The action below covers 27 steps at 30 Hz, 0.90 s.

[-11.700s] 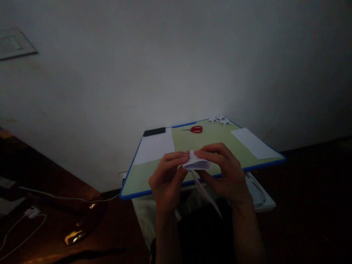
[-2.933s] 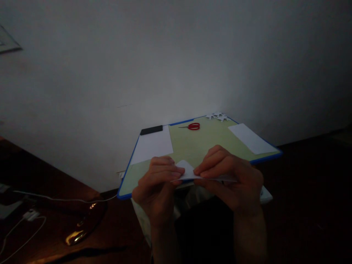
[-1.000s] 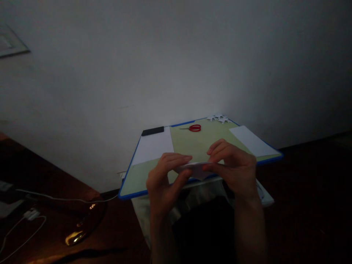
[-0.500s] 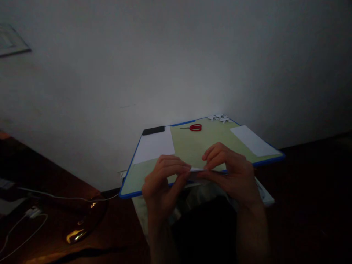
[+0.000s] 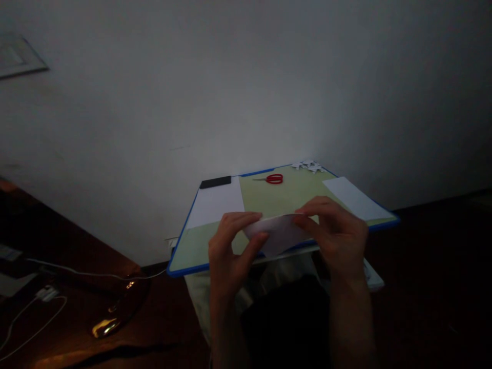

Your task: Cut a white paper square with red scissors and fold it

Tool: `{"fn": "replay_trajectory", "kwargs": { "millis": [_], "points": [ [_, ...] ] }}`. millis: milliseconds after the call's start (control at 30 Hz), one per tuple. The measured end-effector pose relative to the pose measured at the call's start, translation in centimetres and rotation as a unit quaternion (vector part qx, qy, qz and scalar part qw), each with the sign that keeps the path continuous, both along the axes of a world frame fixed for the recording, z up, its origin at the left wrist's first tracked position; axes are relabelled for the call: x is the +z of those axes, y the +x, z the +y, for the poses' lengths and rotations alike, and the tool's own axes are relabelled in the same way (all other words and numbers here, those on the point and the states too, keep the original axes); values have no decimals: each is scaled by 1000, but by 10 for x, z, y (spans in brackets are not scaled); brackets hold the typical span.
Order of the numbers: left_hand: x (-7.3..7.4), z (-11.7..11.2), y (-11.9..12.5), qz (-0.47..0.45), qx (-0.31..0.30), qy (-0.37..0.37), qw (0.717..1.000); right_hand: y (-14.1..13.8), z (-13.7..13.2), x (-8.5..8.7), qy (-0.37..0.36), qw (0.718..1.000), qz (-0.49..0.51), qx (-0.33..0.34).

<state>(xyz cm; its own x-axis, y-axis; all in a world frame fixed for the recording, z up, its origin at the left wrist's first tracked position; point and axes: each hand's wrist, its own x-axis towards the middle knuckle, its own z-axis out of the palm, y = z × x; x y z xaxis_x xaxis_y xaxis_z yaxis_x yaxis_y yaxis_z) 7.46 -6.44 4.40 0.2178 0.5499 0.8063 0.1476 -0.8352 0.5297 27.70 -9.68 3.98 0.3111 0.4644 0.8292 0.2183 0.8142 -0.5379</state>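
A piece of white paper (image 5: pixel 280 234) is held up over the near edge of the board, its broad face tilted toward me. My left hand (image 5: pixel 235 248) pinches its left end between thumb and fingers. At the upper right corner, my right hand (image 5: pixel 335 230) grips it the same way. Beyond the paper, red-handled scissors (image 5: pixel 273 179) lie on the pale green board (image 5: pixel 265 197), blades pointing left. Several small folded or cut white paper pieces (image 5: pixel 308 166) are heaped at the far right corner.
A white sheet (image 5: pixel 217 205) lies on the board's left side, with a flat dark object (image 5: pixel 215 182) on its far end. Another white sheet (image 5: pixel 356 199) rests at the right. A wall (image 5: pixel 246 87) rises behind the board. White cables (image 5: pixel 92 277) run low on the left.
The paper was nearly edge-on between my fingers; now its broad face shows. Both hands have turned, and the right has moved slightly up and to the right.
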Motion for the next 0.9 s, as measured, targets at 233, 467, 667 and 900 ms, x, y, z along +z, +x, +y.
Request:
{"fn": "replay_trajectory", "kwargs": {
  "millis": [233,467,667,900],
  "points": [
    [-6,-1,-2,-115,-82,-64,988,0,17,-11,-46,974,212,71],
    [-1,-15,6,-121,-69,-9,990,-1,22,-23,-109,968,134,184],
    [8,-19,8,-100,-79,24,992,-5,23,-23,-172,951,55,253],
    [10,-26,4,-66,-109,-4,992,-6,25,-20,-162,961,-16,225]
  ]
}}
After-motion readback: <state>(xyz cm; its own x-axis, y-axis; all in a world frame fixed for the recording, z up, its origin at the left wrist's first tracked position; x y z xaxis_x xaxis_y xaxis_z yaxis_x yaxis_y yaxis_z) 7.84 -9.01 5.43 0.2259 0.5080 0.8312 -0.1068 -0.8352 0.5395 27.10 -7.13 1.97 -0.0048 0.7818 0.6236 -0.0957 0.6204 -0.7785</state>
